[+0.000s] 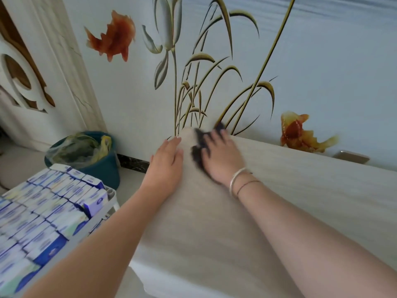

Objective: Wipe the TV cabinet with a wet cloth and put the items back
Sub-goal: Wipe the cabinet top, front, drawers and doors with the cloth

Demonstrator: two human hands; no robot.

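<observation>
We see the dark cloth point(198, 147) lying flat on the TV cabinet point(279, 190) top, at its far left corner close to the wall, mostly covered by the right hand point(221, 160). That hand presses down on the cloth with fingers straight and slightly spread; dark edges of cloth show past the fingertips and at the thumb side, blurred. The right wrist wears a silver bangle point(237, 177) and a thin cord bracelet point(247, 184). The left hand point(166, 163) lies flat just beside the cloth, palm down at the cabinet's left edge, fingers straight and together, holding nothing; we cannot tell whether it touches the cloth. The cabinet top is pale wood grain and runs from bottom centre toward the right. A small metallic rectangular thing point(351, 157) sits at the back of the cabinet by the wall, well apart from the hands; too blurred for us to identify. Behind is a wall mural point(193, 61) with reeds, a pale flower and orange fish. Left of the cabinet, on the floor, stands a teal bin point(103, 168) lined with a yellowish plastic bag. Nearer us at lower left is a white tray point(107, 209) packed with rows of blue-and-white boxes point(43, 211). A white carved panel point(25, 82) stands at far left.
</observation>
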